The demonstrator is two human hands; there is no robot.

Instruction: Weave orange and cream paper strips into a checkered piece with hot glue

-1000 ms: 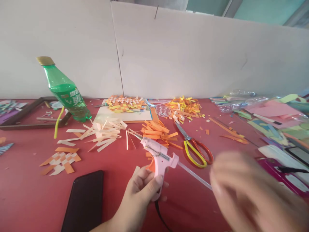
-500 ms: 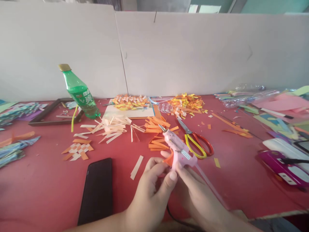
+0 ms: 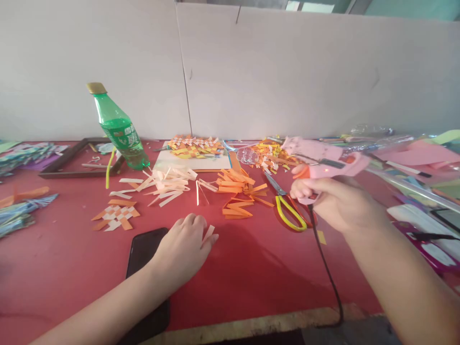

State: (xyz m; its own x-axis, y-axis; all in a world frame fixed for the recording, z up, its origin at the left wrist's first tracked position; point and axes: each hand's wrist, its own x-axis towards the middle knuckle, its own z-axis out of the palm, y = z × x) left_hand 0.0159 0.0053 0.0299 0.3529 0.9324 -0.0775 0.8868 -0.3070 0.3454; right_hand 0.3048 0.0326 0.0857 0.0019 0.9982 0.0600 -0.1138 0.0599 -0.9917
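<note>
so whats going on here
The person's right hand holds a pink glue gun raised over the scissors, its cord hanging down. Their left hand lies flat on the red table, fingers on a pale paper strip beside a black phone. Cut orange strips lie further back.

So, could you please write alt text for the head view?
The right hand holds a pink glue gun above scissors on a red table; the left hand touches a paper strip beside a phone. A green bottle stands behind.
</note>
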